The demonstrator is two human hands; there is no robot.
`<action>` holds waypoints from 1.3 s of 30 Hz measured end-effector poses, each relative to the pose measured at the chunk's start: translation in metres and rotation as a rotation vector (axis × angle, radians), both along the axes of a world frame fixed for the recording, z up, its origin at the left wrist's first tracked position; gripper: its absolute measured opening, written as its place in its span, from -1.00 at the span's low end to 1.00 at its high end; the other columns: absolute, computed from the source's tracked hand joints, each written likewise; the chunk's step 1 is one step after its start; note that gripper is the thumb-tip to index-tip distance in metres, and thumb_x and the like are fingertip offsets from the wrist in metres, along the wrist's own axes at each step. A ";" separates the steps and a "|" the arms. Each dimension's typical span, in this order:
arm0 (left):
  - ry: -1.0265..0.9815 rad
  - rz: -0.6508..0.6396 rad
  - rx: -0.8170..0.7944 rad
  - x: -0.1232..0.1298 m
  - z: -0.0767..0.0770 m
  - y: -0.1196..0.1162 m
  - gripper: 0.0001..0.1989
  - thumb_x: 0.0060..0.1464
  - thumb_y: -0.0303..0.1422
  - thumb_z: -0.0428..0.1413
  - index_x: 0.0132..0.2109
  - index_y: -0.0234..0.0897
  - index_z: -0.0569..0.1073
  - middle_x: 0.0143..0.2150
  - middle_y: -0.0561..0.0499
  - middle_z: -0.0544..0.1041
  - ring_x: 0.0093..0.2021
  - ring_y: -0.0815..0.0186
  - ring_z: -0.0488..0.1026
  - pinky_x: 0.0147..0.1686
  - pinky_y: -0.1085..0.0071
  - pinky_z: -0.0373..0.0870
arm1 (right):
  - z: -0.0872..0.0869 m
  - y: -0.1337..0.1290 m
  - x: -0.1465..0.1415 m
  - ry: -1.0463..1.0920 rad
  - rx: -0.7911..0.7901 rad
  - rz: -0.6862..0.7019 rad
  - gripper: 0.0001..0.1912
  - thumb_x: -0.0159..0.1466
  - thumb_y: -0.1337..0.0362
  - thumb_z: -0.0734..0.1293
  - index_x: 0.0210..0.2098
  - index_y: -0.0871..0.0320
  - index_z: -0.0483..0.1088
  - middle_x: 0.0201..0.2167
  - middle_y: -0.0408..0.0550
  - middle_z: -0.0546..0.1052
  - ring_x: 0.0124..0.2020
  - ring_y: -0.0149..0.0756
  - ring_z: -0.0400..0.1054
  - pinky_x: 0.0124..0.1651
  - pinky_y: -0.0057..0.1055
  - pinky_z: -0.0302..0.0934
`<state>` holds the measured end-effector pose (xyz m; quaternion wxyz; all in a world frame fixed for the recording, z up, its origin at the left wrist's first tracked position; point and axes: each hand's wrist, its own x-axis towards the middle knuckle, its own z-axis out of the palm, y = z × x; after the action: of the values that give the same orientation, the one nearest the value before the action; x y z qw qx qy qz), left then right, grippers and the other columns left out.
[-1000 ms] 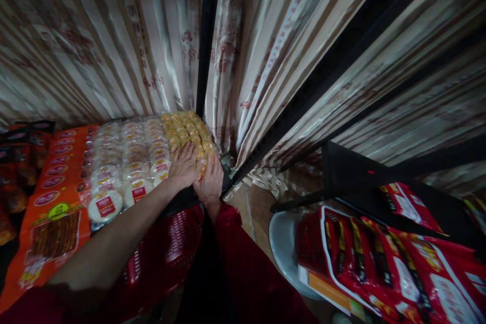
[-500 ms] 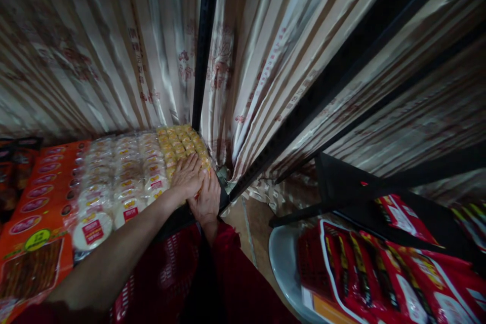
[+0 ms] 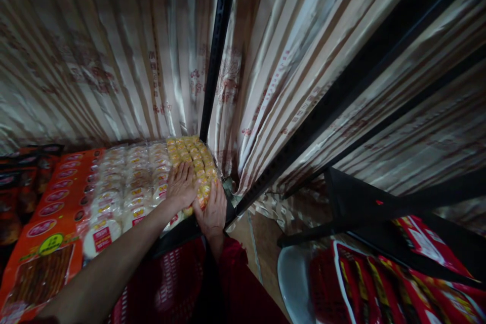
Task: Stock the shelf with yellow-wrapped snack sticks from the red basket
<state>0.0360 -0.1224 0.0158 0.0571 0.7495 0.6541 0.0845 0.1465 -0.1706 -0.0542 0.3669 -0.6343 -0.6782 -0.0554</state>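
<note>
Rows of small yellow wrapped packs (image 3: pixel 190 151) lie at the right end of a shelf. My left hand (image 3: pixel 182 185) rests palm down on their left part, its fingers extended and pointing away from me. At the right edge of the packs is my right hand (image 3: pixel 213 210), fingers stretched along that side and thumb toward the left hand. Yellow and orange packs show between the two hands. Left of them are rows of clear-wrapped white round items (image 3: pixel 138 182), some with red labels. Neither hand is closed around anything.
Orange packages (image 3: pixel 56 197) lie at the far left. A red basket (image 3: pixel 167 278) is below the shelf edge. Black metal posts (image 3: pixel 220 45) stand before a pleated curtain (image 3: pixel 125 61). At the lower right are red packets (image 3: pixel 379 283), a pale stool (image 3: pixel 292 278) and a black shelf (image 3: pixel 357 197).
The view has shifted, so the scene sits lower and further right. My hands have moved apart; the left no longer overlaps the right, and more yellow packs show between them.
</note>
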 end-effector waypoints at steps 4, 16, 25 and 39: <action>-0.003 -0.006 0.021 -0.002 -0.006 0.001 -0.43 0.22 -0.22 -0.25 0.25 -0.48 0.16 0.32 -0.26 0.07 0.35 0.10 -0.09 0.28 0.02 -0.16 | -0.001 -0.001 0.000 -0.018 0.042 -0.007 -0.30 0.23 0.05 0.20 0.22 0.38 0.09 0.20 0.32 0.19 0.24 0.00 0.04 0.14 -0.05 0.11; -0.224 -0.134 0.317 -0.007 -0.004 -0.099 -0.54 0.14 -0.38 -0.11 0.17 -0.39 0.29 0.31 -0.22 0.14 0.34 0.09 -0.04 0.25 0.05 0.05 | -0.001 -0.002 0.001 -0.039 0.017 -0.020 -0.33 0.26 0.08 0.15 0.25 0.34 0.05 0.25 0.28 0.12 0.28 0.01 -0.04 0.16 -0.06 0.09; -0.199 -0.099 0.167 -0.042 -0.016 -0.177 -0.53 0.09 -0.47 -0.12 0.15 -0.33 0.34 0.31 -0.16 0.16 0.30 0.13 0.05 0.19 0.16 0.21 | 0.000 -0.003 0.001 -0.009 0.049 -0.022 -0.31 0.26 -0.02 0.13 0.21 0.37 0.12 0.22 0.33 0.17 0.27 0.03 -0.01 0.15 -0.06 0.08; -0.208 -0.159 0.318 -0.084 -0.026 -0.227 -0.57 0.10 -0.50 -0.11 0.10 -0.34 0.41 0.27 -0.22 0.19 0.20 0.14 0.24 0.11 0.30 0.29 | 0.000 -0.005 0.004 0.105 0.197 0.057 -0.32 0.31 -0.02 0.02 0.26 0.33 0.03 0.26 0.26 0.11 0.28 0.02 -0.05 0.20 0.04 -0.01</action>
<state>-0.0483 -0.3498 -0.0098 0.0119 0.7857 0.5618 0.2587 0.1508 -0.1756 -0.0543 0.4638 -0.5776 -0.6672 -0.0782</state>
